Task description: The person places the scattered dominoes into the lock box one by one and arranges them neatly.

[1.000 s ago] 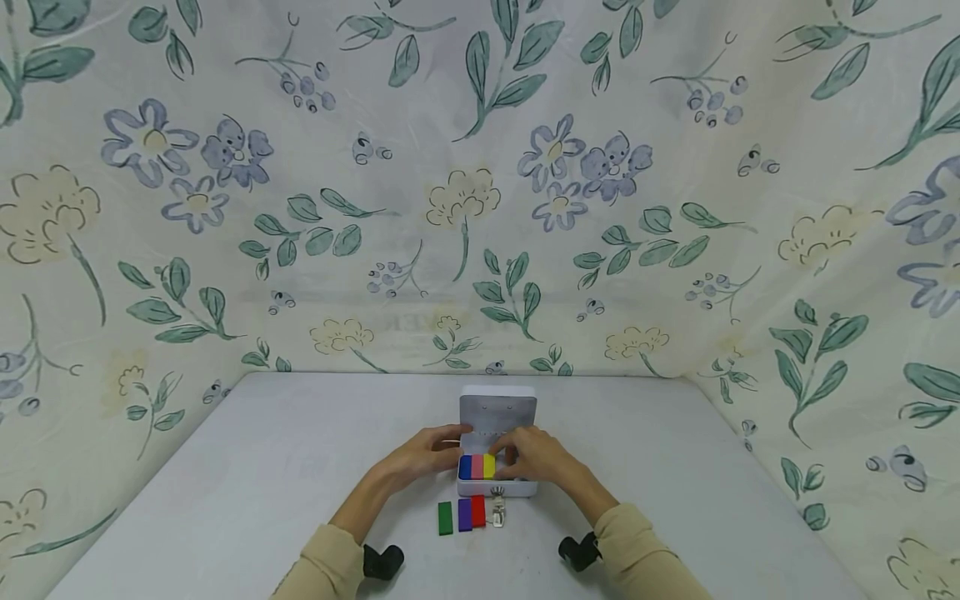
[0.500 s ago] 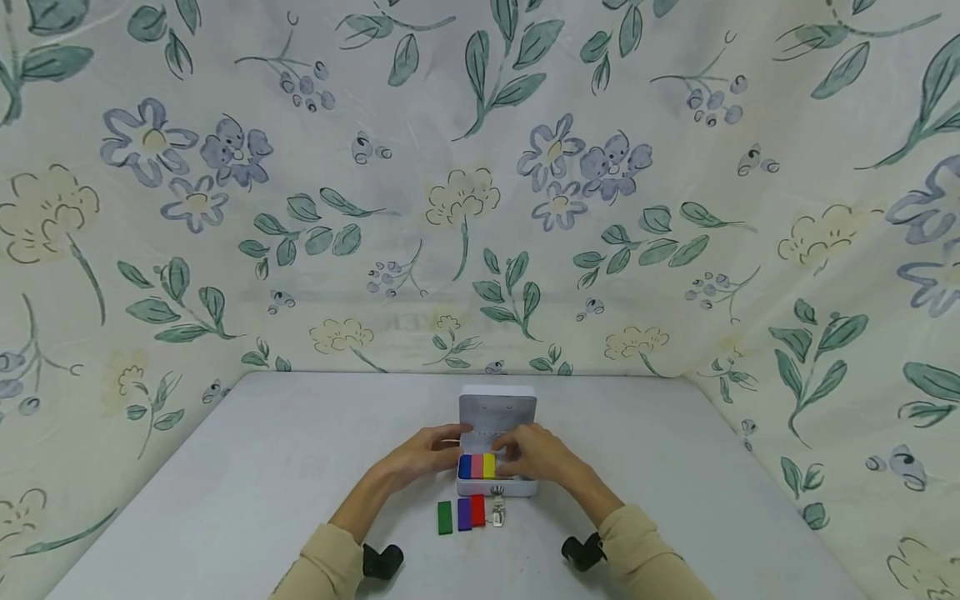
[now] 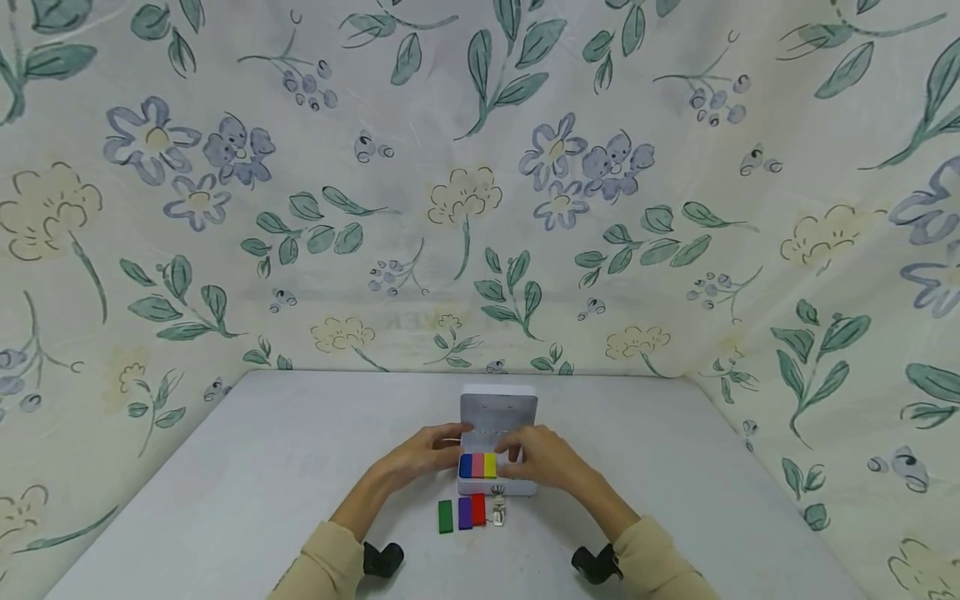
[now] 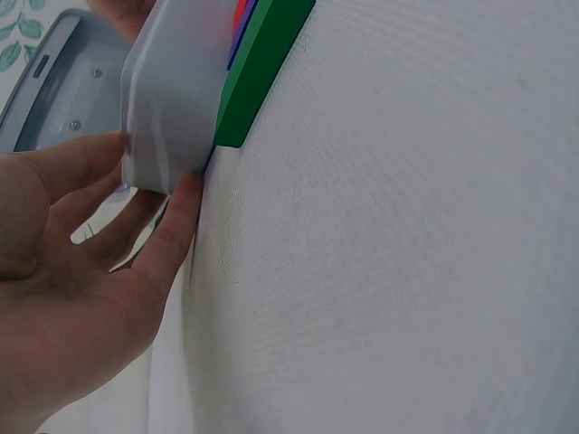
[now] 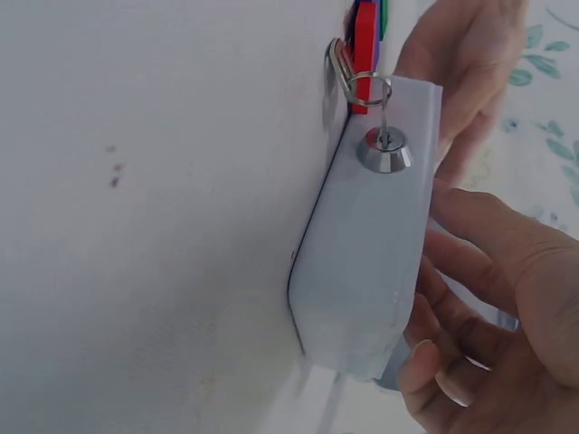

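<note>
White and flat, the table (image 3: 300,433) is occupied near its middle by a shallow, pale grey, rectangular box (image 3: 517,489), whose hinged grey lid (image 3: 487,415) is raised and leaned back. The work is judged to be about midway: the visible contents are divided evenly between inside and outside, though whether filling or emptying is under way cannot be told.

The bare left hand (image 3: 423,454) is braced against the left end of the box, its thumb and fingers spread along the wall from rim to base. The bare right hand (image 3: 547,457) is bent over the right half, thumb and forefinger held apart; whether anything is pinched cannot be told, since the fingertips are partly hidden by the box wall.

Inside, to the left, an oblong blue block (image 3: 466,466), an oblong pink block (image 3: 477,465) and an oblong yellow block (image 3: 490,466) are seated side by side. Left outside, in front, are a flat green block (image 3: 446,517), set apart, and an oblong purple block (image 3: 465,515) with an oblong red block (image 3: 478,510) just beside it.

Smallest, silver metal keys (image 3: 498,511) are hung from the round front lock (image 5: 385,155).
</note>
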`<state>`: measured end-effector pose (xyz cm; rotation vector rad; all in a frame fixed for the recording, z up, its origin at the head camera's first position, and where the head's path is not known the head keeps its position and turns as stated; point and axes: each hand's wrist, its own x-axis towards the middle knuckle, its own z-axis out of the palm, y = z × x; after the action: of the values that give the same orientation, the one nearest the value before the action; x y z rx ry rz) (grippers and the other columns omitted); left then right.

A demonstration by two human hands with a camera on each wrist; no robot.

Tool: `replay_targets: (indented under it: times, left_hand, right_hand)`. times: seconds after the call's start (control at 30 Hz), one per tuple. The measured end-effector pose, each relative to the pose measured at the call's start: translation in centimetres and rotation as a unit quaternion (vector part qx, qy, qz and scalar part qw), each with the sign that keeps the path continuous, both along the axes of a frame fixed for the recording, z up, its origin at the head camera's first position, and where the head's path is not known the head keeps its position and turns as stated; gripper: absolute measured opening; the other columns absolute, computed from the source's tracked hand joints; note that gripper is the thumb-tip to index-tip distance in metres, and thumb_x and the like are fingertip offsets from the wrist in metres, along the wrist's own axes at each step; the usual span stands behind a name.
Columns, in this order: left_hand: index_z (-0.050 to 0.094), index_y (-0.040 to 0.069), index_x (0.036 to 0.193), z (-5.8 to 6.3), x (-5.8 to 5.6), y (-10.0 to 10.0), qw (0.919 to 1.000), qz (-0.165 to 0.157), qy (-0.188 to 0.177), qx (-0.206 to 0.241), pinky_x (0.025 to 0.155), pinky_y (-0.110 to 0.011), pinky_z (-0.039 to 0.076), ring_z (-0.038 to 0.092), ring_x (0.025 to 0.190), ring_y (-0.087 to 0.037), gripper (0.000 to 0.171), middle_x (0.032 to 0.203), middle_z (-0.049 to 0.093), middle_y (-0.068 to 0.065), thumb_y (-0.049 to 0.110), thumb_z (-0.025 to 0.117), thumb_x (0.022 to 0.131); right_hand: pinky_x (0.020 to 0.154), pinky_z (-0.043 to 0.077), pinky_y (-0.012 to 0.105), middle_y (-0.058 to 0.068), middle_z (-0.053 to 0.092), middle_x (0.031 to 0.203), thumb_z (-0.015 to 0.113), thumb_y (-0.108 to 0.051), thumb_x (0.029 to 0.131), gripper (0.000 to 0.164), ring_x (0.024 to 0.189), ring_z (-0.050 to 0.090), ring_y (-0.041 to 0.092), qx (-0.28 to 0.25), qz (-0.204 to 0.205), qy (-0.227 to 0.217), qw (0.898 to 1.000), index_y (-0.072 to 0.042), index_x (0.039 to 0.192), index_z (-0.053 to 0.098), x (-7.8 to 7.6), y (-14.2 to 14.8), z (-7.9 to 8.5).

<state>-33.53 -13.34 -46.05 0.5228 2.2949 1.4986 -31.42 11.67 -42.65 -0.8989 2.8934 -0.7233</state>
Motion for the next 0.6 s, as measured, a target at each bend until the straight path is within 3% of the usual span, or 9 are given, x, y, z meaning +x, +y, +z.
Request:
replay_targets:
  times: [0.6]
  left_hand:
    - [0.045, 0.017, 0.148, -0.1, -0.1, 0.0, 1.0000, -0.007, 0.005, 0.005, 0.109, -0.058, 0.041, 0.039, 0.140, -0.043, 0.051, 0.154, 0.041, -0.014, 0.020, 0.056, 0.099]
  right_hand:
    - [0.058, 0.044, 0.016, -0.011, 0.063, 0.075, 0.078, -0.032, 0.083, 0.036, 0.068, 0.050, 0.004, 0.006, 0.014, 0.007, 1.000, -0.012, 0.112, 0.074, 3.0, -0.3, 1.3]
